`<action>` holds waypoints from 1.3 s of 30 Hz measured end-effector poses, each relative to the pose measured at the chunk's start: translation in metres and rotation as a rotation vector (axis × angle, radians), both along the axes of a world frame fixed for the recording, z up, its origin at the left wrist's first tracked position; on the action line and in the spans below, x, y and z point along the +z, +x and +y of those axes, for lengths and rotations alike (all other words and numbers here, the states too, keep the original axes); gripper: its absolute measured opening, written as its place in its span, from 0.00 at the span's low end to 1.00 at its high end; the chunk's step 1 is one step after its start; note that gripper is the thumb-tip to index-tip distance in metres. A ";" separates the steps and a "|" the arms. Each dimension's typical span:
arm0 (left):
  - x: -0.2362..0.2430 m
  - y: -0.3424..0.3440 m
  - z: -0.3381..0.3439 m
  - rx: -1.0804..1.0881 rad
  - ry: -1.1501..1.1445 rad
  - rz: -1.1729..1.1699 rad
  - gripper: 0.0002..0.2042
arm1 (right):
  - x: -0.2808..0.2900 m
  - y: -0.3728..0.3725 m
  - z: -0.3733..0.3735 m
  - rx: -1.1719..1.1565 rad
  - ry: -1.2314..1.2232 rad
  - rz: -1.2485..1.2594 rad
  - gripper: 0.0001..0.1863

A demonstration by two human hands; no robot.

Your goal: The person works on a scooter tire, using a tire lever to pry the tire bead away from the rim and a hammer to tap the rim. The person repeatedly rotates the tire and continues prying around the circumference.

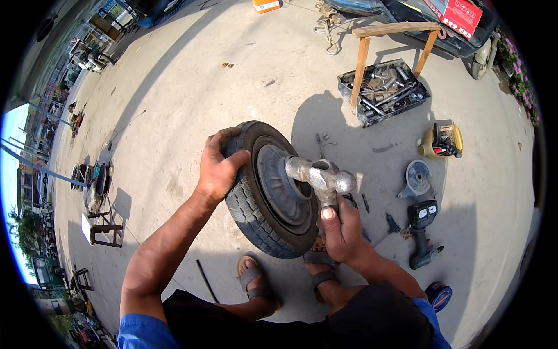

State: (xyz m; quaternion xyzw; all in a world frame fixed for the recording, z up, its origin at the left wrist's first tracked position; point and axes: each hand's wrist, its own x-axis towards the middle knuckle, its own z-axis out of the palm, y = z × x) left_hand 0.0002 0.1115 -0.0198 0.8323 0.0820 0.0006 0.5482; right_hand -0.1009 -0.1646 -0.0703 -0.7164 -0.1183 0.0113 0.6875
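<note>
My left hand (218,170) grips the upper left side of a small wheel, its thumb over the rim edge of the black tyre (247,218). The wheel is tilted above my feet, its grey metal hub (276,180) turned to the right. My right hand (344,231) is closed round the handle of a ball-peen hammer (321,174), thumb pointing up toward the head. The hammer's flat end overlaps the hub's centre in view; I cannot tell whether they touch. Most of the handle is hidden by my fingers.
On the concrete at right lie a grey round hub cover (417,178), a cordless impact wrench (423,232) and a round blue tin (439,295). Beyond stand a cut yellow jug (430,142) and a black toolbox of sockets (363,119). A black rod (206,280) lies left of my feet.
</note>
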 end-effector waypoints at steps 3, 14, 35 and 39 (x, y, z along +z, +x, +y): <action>0.005 -0.001 -0.006 -0.020 0.065 -0.019 0.30 | 0.002 0.010 -0.001 0.164 -0.460 -0.034 0.24; 0.025 -0.012 -0.022 -0.074 0.086 -0.007 0.30 | -0.006 0.012 -0.009 0.209 -0.226 0.154 0.26; 0.017 -0.008 -0.023 -0.083 0.109 0.043 0.33 | -0.115 -0.232 -0.213 -0.248 -1.069 0.492 0.16; 0.019 -0.011 -0.018 -0.062 0.170 0.024 0.33 | -0.141 -0.289 -0.225 -0.253 -1.189 0.612 0.18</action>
